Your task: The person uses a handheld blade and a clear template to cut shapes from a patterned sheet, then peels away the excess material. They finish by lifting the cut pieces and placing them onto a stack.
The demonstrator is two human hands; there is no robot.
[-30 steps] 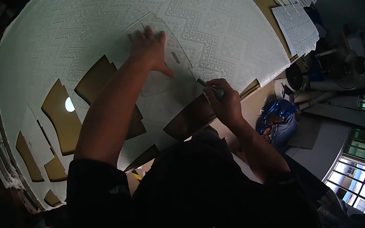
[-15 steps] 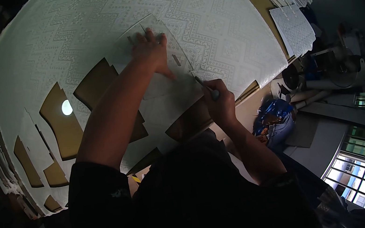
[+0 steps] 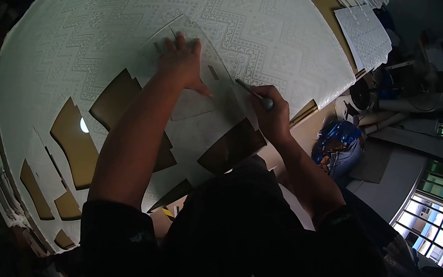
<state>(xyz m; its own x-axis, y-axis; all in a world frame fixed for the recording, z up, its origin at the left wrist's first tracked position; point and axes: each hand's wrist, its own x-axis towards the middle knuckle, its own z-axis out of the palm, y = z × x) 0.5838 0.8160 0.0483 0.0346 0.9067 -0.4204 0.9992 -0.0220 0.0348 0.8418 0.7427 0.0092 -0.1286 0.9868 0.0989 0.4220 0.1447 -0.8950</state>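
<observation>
My left hand point(image 3: 182, 64) lies with its fingers spread, pressing on a clear template point(image 3: 211, 54) with small slots in it. Under the template is a white sheet point(image 3: 251, 31) with an embossed zigzag pattern. My right hand point(image 3: 273, 113) is closed around a slim, knife-like tool point(image 3: 267, 103) with a rounded grey end. The tool's tip meets the sheet at the template's right edge. Nearest to my right hand is a curved cut-out point(image 3: 231, 147) in the sheet, showing a dark brown surface beneath.
More curved cut-outs point(image 3: 71, 146) run along the sheet's left side, baring a brown board. At the far right edge lies a patterned grey-white piece point(image 3: 362, 37). A blue bag-like bundle point(image 3: 341, 137) sits beyond the table's right edge. A barred window point(image 3: 433, 215) is at lower right.
My right hand has moved the tool a little way up along the template's right edge, and its wrist has turned. My left hand stays on the template. The whole view has shifted slightly.
</observation>
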